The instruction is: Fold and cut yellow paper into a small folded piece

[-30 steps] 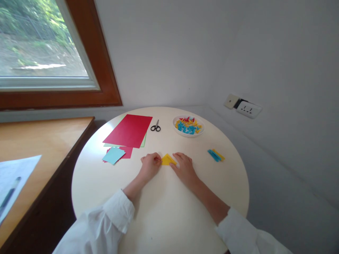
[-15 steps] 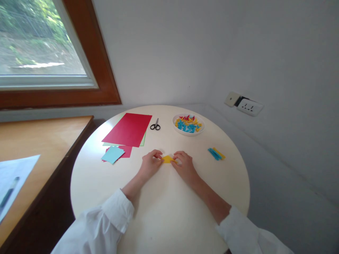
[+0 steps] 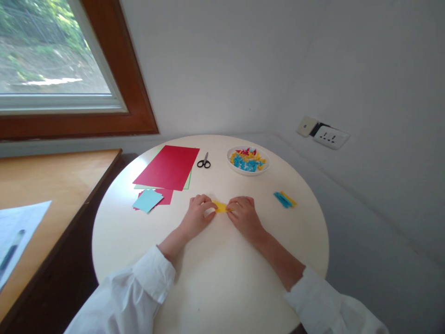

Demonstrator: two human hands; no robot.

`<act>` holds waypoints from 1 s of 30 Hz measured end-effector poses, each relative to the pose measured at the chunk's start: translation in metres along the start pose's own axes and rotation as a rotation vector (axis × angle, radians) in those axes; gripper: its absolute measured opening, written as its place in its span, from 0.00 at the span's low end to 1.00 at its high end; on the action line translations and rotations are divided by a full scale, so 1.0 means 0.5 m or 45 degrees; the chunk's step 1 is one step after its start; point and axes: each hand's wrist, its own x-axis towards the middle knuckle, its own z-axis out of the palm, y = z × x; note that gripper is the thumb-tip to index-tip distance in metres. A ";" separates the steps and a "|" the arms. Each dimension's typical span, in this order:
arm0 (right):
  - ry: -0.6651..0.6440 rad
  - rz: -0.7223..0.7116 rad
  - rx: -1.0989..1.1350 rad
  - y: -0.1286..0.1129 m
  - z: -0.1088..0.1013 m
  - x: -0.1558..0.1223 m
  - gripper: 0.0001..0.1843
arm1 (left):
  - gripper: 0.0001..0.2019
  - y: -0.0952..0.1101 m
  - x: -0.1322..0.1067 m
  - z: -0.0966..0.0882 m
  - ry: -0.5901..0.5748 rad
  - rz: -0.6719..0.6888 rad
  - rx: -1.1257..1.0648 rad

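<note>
A small folded piece of yellow paper (image 3: 220, 207) is held low over the middle of the round white table (image 3: 208, 287). My left hand (image 3: 199, 214) pinches its left end between thumb and fingers. At the right end, my right hand (image 3: 244, 214) grips it in the same way, with the fingertips covering that edge. Only the middle of the paper shows between my hands, so its exact folds are hard to make out.
Left of my hands lie light-blue paper squares (image 3: 148, 201) and large red sheets (image 3: 168, 167). Scissors (image 3: 204, 161) and a white dish (image 3: 248, 173) of small folded paper pieces stand at the back. Blue and yellow strips (image 3: 284, 199) lie to the right.
The fingers of both hands have shifted on the yellow paper, and its outline between them looks different. My right-hand fingers are more closed over its end. The view has tilted slightly.
</note>
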 end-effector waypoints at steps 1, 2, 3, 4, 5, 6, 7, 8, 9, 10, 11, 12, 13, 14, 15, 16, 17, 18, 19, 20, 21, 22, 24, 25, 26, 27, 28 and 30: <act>-0.041 -0.008 -0.022 0.002 0.001 -0.001 0.08 | 0.07 0.000 -0.003 0.001 -0.033 0.023 0.023; -0.083 -0.010 -0.039 0.003 0.002 -0.002 0.08 | 0.07 0.000 -0.005 0.002 -0.070 0.038 0.044; -0.122 -0.009 -0.049 0.004 0.004 -0.003 0.08 | 0.07 0.001 -0.007 0.002 -0.104 0.045 0.064; -0.157 -0.009 -0.053 0.004 0.005 -0.003 0.09 | 0.07 0.001 -0.008 0.003 -0.133 0.050 0.082; -0.187 -0.012 -0.051 0.005 0.006 -0.003 0.09 | 0.07 0.001 -0.009 0.004 -0.152 0.053 0.097; -0.211 -0.016 -0.047 0.004 0.006 -0.003 0.09 | 0.07 0.001 -0.009 0.005 -0.165 0.057 0.108; -0.232 -0.020 -0.039 0.004 0.006 -0.003 0.09 | 0.07 0.001 -0.009 0.006 -0.175 0.062 0.115; -0.250 -0.023 -0.029 0.004 0.005 -0.003 0.09 | 0.07 0.001 -0.009 0.006 -0.184 0.070 0.119; -0.265 -0.023 -0.015 0.004 0.004 -0.003 0.09 | 0.06 0.002 -0.009 0.006 -0.191 0.076 0.121; -0.278 -0.020 0.004 0.004 0.003 -0.003 0.08 | 0.06 0.002 -0.009 0.006 -0.200 0.080 0.122; -0.292 -0.016 0.026 0.005 0.001 -0.002 0.08 | 0.07 0.003 -0.008 0.005 -0.208 0.080 0.124; -0.307 -0.010 0.052 0.007 0.000 -0.002 0.07 | 0.07 0.005 -0.008 0.004 -0.217 0.077 0.125; -0.321 -0.001 0.079 0.008 -0.002 -0.002 0.07 | 0.08 0.006 -0.008 0.002 -0.226 0.072 0.126; -0.334 0.011 0.105 0.011 -0.004 -0.002 0.06 | 0.08 0.007 -0.007 0.000 -0.235 0.065 0.124; -0.344 0.028 0.132 0.014 -0.005 -0.002 0.06 | 0.09 0.009 -0.007 -0.001 -0.245 0.057 0.120; -0.354 0.048 0.162 0.017 -0.007 -0.001 0.05 | 0.09 0.010 -0.006 -0.003 -0.253 0.048 0.116; -0.364 0.071 0.194 0.020 -0.009 0.000 0.05 | 0.09 0.011 -0.006 -0.004 -0.261 0.041 0.112; -0.374 0.096 0.229 0.023 -0.012 0.001 0.05 | 0.10 0.012 -0.005 -0.005 -0.270 0.034 0.108; -0.386 0.119 0.264 0.025 -0.015 0.002 0.06 | 0.10 0.013 -0.005 -0.006 -0.275 0.026 0.104; -0.399 0.141 0.295 0.027 -0.018 0.004 0.06 | 0.10 0.013 -0.004 -0.007 -0.279 0.021 0.096; -0.409 0.162 0.321 0.029 -0.021 0.006 0.06 | 0.10 0.013 -0.004 -0.007 -0.281 0.019 0.082; -0.416 0.183 0.341 0.030 -0.024 0.008 0.07 | 0.10 0.013 -0.004 -0.007 -0.280 0.016 0.061; -0.416 0.225 0.373 0.032 -0.028 0.010 0.08 | 0.10 0.013 -0.003 -0.006 -0.268 0.003 0.012; -0.413 0.247 0.391 0.033 -0.028 0.011 0.08 | 0.09 0.012 -0.003 -0.006 -0.261 -0.006 -0.010; -0.411 0.267 0.409 0.034 -0.029 0.011 0.08 | 0.09 0.012 -0.003 -0.005 -0.257 -0.016 -0.026; -0.411 0.285 0.425 0.035 -0.028 0.010 0.08 | 0.09 0.011 -0.003 -0.004 -0.255 -0.028 -0.036; -0.411 0.297 0.434 0.037 -0.027 0.009 0.08 | 0.09 0.011 -0.003 -0.002 -0.254 -0.041 -0.045; -0.402 0.308 0.432 0.040 -0.023 0.006 0.08 | 0.09 0.010 -0.002 0.001 -0.248 -0.071 -0.065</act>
